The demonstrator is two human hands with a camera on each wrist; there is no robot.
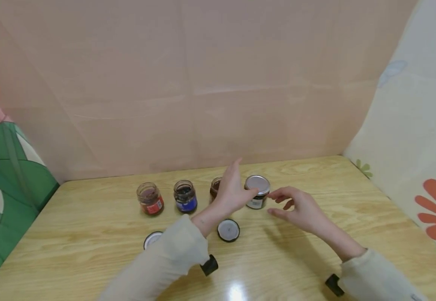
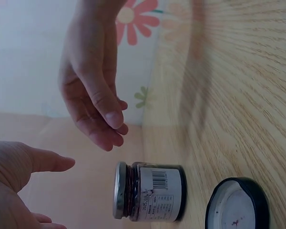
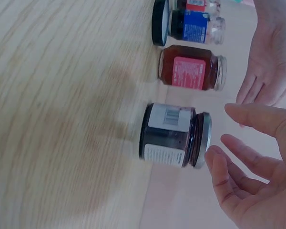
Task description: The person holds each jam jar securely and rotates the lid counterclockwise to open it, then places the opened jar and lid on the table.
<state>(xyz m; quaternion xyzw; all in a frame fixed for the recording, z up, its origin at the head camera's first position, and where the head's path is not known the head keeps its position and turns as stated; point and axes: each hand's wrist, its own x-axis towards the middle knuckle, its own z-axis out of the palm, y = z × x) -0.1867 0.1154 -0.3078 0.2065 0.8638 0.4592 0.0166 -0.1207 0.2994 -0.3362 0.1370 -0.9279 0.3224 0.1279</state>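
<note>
A capped glass jar (image 1: pixel 257 190) with dark contents, a white label and a silvery metal lid (image 2: pixel 119 190) stands upright at the right end of a row of jars. My left hand (image 1: pixel 233 192) reaches in on the jar's left side, thumb spread from the fingers, holding nothing. To the jar's right is my right hand (image 1: pixel 300 209), its fingers loosely bent and nothing held. Its fingertips (image 3: pixel 213 155) are close to the lid; the left wrist view shows a small gap there. A jar with a pink label (image 3: pixel 189 72) is partly hidden behind my left hand in the head view.
Further left stand two uncapped jars, one with a blue label (image 1: pixel 186 204) and one with a red label (image 1: pixel 153 205). A loose lid (image 1: pixel 228 230) lies upturned in front of the row. Another lid (image 1: pixel 152 239) is partly covered by my left sleeve. A curtain hangs behind the wooden table (image 1: pixel 90 234).
</note>
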